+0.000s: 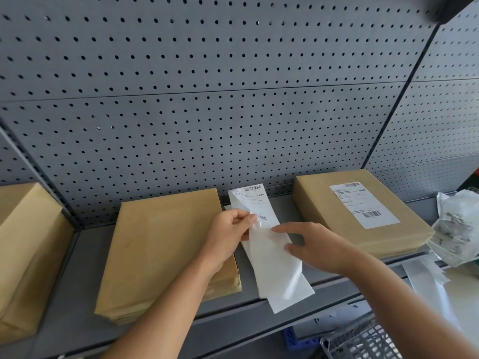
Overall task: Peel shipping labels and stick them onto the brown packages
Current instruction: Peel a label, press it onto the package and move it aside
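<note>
A white shipping label (255, 200) with barcodes is partly lifted off its glossy backing sheet (277, 270), above the grey shelf (85, 294). My left hand (229, 235) pinches the label's lower edge between thumb and fingers. My right hand (315, 246) holds the backing sheet's right side, index finger stretched over it. A bare brown package (163, 250) lies flat to the left of the sheet. To the right lies another brown package (337, 216) with a label (363, 204) stuck on top.
A third brown package (23, 244) stands at the far left. Crumpled backing paper fills a clear bag (458, 229) at the right. Used backing strips (425, 275) lie below it. A wire basket (363, 343) sits under the shelf. Grey pegboard (207, 112) forms the back wall.
</note>
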`<state>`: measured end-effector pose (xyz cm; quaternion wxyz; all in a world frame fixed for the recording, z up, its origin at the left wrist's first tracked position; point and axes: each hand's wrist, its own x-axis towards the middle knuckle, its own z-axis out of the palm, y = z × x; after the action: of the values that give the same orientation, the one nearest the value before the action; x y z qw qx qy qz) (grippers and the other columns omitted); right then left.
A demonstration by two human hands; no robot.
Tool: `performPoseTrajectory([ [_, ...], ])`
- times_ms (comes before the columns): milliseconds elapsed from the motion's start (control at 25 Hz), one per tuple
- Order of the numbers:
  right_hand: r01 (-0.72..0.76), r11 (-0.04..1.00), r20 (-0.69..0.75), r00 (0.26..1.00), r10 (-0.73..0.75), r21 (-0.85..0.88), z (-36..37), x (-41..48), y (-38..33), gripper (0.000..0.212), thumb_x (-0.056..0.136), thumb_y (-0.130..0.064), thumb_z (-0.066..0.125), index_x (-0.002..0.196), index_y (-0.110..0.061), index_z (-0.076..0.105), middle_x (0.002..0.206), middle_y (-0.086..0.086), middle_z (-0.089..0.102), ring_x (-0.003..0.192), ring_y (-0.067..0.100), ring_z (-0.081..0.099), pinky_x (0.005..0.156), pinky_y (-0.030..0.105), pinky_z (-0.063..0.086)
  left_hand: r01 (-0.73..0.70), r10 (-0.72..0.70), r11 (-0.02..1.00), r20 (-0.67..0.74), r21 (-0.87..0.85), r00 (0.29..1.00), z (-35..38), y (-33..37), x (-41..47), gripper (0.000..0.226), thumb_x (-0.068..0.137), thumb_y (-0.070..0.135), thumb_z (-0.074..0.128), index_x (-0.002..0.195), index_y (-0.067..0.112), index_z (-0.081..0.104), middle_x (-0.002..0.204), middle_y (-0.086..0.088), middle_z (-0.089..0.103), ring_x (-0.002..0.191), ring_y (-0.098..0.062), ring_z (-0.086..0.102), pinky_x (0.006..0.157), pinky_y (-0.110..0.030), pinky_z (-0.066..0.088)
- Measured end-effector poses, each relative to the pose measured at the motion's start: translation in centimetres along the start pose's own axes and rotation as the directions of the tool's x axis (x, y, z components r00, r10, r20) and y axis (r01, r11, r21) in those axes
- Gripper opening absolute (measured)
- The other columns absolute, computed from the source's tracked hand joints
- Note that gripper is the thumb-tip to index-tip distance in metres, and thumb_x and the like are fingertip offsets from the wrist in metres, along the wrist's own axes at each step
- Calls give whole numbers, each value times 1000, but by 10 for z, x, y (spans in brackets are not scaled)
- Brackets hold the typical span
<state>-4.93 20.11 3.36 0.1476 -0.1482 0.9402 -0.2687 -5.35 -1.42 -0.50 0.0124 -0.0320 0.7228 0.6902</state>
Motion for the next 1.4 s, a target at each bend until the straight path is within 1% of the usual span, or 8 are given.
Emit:
performPoseTrajectory([
  [120, -1, 993, -57, 998, -6, -121, 1, 2, -4, 42, 94, -25, 58, 131, -45, 55, 116, -25, 60, 69, -8, 50, 79, 24, 48, 0, 0, 1000, 7, 5, 1000, 0, 0, 0, 18, 98, 14, 66, 98, -1, 75, 91, -5, 81, 78, -12, 76, 67, -20, 59],
  [280, -13, 999, -26, 1000, 11, -46, 2, 7, -8, 42, 91, -26, 48, 129, -39, 59, 121, -23, 63, 101, 5, 61, 95, 33, 49, -9, 8, 1000, 21, 30, 1000, -2, 0, -1, 16, 98, 15, 66, 98, 3, 77, 95, -2, 82, 84, -15, 78, 70, -23, 60],
  [400, 13, 995, -140, 990, -26, -96, 5, 12, -6, 27, 94, -25, 58, 119, -33, 65, 111, -15, 59, 92, 11, 63, 86, 31, 53, -2, 2, 1000, -10, 14, 1000, -2, -3, 1, 15, 99, 16, 66, 98, 5, 75, 97, -2, 81, 90, -22, 77, 78, -35, 64],
  [600, 23, 969, -295, 954, 52, 246, 14, 18, 1, 26, 87, -5, 65, 95, -30, 67, 107, -6, 60, 79, 2, 63, 66, 13, 50, 16, -16, 1000, -27, -12, 1000, -4, -6, 3, 17, 99, 18, 66, 106, 3, 71, 99, -10, 80, 97, -31, 75, 82, -38, 63],
  [920, 10, 901, -236, 966, 102, 433, 16, 17, 8, 27, 87, -3, 68, 97, -28, 65, 106, 2, 57, 77, 15, 67, 79, 38, 59, 47, -50, 995, -32, -92, 998, -8, -4, 2, 26, 95, 9, 70, 117, 10, 56, 102, -12, 79, 102, -35, 73, 95, -53, 57],
  [1080, 25, 988, -371, 928, 33, 151, 22, 21, 9, 19, 88, -12, 66, 102, -26, 64, 106, -4, 56, 87, 16, 62, 78, 35, 55, 23, -24, 998, -31, -51, 999, -8, -8, 1, 22, 94, 13, 72, 106, 12, 54, 96, -12, 80, 103, -44, 69, 95, -56, 56],
  [1200, 132, 976, -524, 827, -204, -173, 25, 24, 1, 19, 88, -16, 67, 106, -21, 68, 105, -3, 58, 93, 22, 55, 71, 34, 51, 0, 0, 1000, -15, 16, 1000, -7, -7, 0, 16, 94, 16, 72, 102, 9, 60, 93, -14, 79, 99, -45, 68, 91, -55, 55],
  [1400, 321, 908, -455, 789, -413, -268, 26, 32, -18, 18, 93, -31, 65, 109, -24, 70, 108, -9, 64, 98, 16, 58, 76, 28, 49, -11, 11, 1000, 3, -4, 1000, -4, -1, -5, 14, 95, 16, 71, 101, 3, 69, 97, -14, 79, 93, -34, 74, 90, -51, 57],
])
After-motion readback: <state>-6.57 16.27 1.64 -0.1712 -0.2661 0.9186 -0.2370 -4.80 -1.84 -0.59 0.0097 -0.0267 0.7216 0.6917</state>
